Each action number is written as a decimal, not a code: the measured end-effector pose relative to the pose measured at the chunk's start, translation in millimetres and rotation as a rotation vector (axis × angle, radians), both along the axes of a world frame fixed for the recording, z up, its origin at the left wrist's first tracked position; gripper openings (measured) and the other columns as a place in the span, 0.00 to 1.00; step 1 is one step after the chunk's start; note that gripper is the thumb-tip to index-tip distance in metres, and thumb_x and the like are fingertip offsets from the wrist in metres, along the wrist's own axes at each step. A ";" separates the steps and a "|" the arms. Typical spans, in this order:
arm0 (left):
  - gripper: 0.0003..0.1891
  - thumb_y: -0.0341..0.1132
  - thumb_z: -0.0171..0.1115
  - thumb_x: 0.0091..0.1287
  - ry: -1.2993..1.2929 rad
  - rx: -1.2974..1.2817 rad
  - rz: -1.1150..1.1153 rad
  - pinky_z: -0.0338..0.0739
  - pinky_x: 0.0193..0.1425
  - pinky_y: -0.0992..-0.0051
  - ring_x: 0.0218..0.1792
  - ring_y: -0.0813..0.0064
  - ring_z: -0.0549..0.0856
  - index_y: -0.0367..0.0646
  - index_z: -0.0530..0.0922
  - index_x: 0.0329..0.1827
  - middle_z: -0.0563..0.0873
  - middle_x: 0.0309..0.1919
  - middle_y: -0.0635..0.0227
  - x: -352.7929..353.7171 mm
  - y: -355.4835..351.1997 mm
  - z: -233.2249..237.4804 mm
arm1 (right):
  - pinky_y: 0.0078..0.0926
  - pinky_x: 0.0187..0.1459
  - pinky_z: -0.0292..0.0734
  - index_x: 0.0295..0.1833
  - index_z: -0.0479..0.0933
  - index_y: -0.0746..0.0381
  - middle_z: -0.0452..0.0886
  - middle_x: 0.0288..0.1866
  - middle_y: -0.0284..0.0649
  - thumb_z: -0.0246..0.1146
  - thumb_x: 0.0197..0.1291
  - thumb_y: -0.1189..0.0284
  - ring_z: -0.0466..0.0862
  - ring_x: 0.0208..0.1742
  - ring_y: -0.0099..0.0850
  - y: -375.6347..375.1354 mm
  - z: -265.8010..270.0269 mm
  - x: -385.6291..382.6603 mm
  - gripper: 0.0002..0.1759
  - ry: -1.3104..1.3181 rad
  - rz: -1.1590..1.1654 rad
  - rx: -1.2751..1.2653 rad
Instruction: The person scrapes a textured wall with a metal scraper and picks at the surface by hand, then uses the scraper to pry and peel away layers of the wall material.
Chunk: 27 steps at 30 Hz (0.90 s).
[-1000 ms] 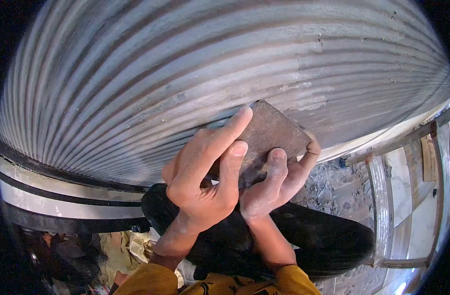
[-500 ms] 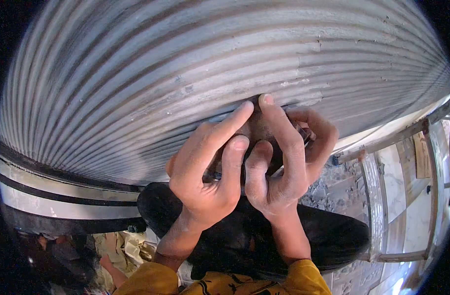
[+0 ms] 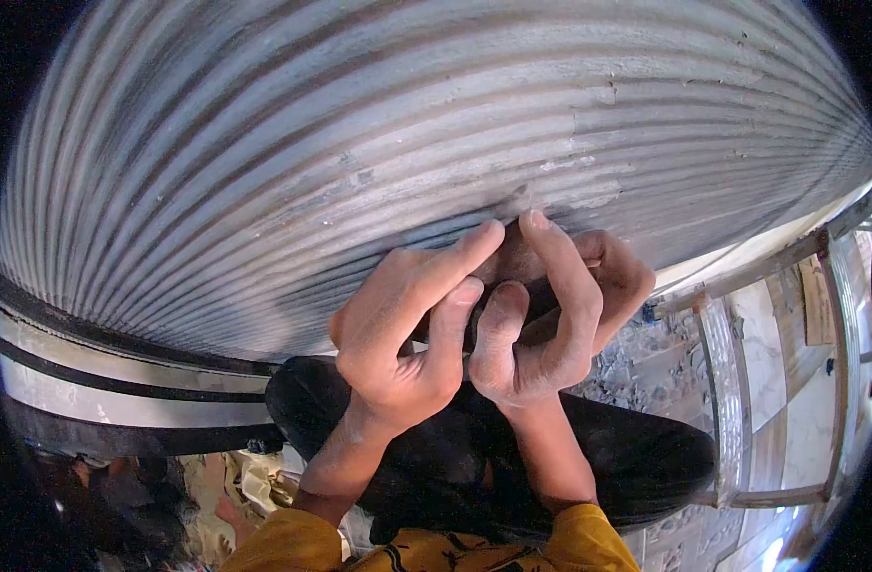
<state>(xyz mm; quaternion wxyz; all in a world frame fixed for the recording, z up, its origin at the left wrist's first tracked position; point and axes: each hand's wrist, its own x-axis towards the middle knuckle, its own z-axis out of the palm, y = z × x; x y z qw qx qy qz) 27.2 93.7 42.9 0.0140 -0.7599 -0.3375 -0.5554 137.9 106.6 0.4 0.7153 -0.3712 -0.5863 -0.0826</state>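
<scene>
Two grips curl tight on a dark flat piece (image 3: 515, 263) pressed against the ribbed wall (image 3: 360, 143); left hand (image 3: 398, 329) flanks it, right hand (image 3: 560, 319) covers it.

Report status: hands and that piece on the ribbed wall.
Both clamped: left hand and right hand on dark piece. Fingers press it to ribbed wall. Piece mostly hidden. Nothing in the way.

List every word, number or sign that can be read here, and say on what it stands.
None can be read.
Black print on the yellow garment: cut off by the frame edge, unreadable.
Brown board at the right: too blurred.
Dark flat piece under the fingers, ribbed wall: no lettering visible.
</scene>
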 end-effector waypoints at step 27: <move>0.14 0.20 0.62 0.63 0.081 0.009 0.089 0.75 0.32 0.76 0.26 0.72 0.81 0.31 0.85 0.52 0.86 0.30 0.58 -2.2 -7.2 26.2 | 0.15 0.35 0.67 0.44 0.75 0.71 0.76 0.34 0.38 0.63 0.64 0.80 0.73 0.32 0.20 6.9 15.6 -2.0 0.06 0.258 0.237 -0.073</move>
